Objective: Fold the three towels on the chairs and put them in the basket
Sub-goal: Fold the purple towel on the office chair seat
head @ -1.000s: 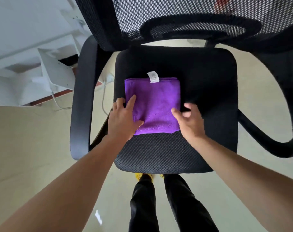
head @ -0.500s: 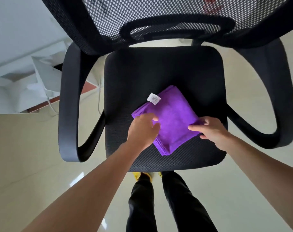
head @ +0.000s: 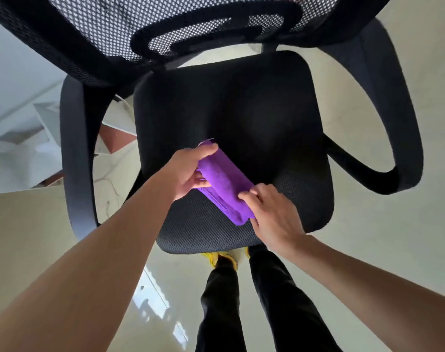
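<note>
purple towel (head: 224, 184) sits folded into a narrow bundle at the front of the office chair seat (head: 254, 118). left hand (head: 188, 174) pinches its far end, thumb on top; right hand (head: 272, 212) clamps the near end, likely so the folds hold for lifting. white tag (head: 208, 141) edge-on, unreadable. basket not visible.

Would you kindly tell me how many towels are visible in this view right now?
1. A folded purple towel lies over the front of the black chair seat, held between the left hand and right hand. Other towels may be out of frame.
</note>
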A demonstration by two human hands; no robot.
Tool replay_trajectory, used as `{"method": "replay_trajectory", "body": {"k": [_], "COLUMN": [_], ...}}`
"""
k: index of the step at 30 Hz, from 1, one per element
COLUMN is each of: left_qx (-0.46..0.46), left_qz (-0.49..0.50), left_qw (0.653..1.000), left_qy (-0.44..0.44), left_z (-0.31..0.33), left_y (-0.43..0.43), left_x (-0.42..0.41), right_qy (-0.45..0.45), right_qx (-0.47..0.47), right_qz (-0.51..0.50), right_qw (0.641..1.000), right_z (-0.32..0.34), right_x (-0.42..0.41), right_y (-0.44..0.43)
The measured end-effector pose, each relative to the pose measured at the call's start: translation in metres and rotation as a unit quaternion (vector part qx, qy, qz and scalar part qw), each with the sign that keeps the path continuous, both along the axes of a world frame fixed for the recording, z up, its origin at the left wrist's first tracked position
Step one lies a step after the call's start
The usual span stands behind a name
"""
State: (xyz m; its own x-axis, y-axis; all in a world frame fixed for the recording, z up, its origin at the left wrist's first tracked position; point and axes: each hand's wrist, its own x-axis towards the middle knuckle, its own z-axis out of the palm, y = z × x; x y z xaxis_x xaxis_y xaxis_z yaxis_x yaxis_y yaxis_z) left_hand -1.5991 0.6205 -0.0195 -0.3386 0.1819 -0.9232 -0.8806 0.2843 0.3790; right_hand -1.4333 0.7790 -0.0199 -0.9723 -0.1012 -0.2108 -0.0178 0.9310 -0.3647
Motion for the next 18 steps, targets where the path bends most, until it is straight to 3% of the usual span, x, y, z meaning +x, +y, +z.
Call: {"method": "replay_trajectory", "body": {"k": [5,8,10,11,13,14,15,16,18], "left_qx": [-0.137,-0.217,-0.286,-0.311,-0.310,-0.284,-0.249,-0.215,-0.169], "left_qz": [-0.091,-0.189,-0.282,-0.333,-0.436,-0.471,-0.494,-0.509,-0.504], "left_qw": [0.967,0.905,0.821,0.761,0.631,0.585,0.568,0.585,0.679], "left_qy": [0.193,0.313,0.405,0.461,0.562,0.596,0.609,0.594,0.506], "left_z": [-0.011,-0.020,-0.024,-0.024,-0.025,-0.024,-0.025,-0.026,-0.023], "left_y": [-0.019,-0.028,-0.031,-0.032,-0.033,-0.033,-0.034,-0.034,-0.033], "left_x": [0.012,0.017,0.025,0.029,0.036,0.038,0.040,0.041,0.038], "right_qy": [-0.032,-0.051,-0.070,-0.076,-0.088,-0.093,-0.098,-0.105,-0.134], "right_qx": [0.005,-0.005,-0.018,-0.022,-0.030,-0.039,-0.055,-0.079,-0.146], "right_qz": [0.067,0.074,0.068,0.067,0.057,0.046,0.027,-0.001,-0.079], "right_qw": [0.997,0.996,0.995,0.995,0.994,0.994,0.993,0.991,0.977], "right_z": [-0.005,-0.014,-0.023,-0.026,-0.030,-0.030,-0.029,-0.028,-0.024], "right_x": [0.032,0.036,0.033,0.030,0.024,0.021,0.019,0.017,0.012], "right_y": [-0.023,-0.032,-0.034,-0.035,-0.035,-0.036,-0.035,-0.035,-0.031]}}
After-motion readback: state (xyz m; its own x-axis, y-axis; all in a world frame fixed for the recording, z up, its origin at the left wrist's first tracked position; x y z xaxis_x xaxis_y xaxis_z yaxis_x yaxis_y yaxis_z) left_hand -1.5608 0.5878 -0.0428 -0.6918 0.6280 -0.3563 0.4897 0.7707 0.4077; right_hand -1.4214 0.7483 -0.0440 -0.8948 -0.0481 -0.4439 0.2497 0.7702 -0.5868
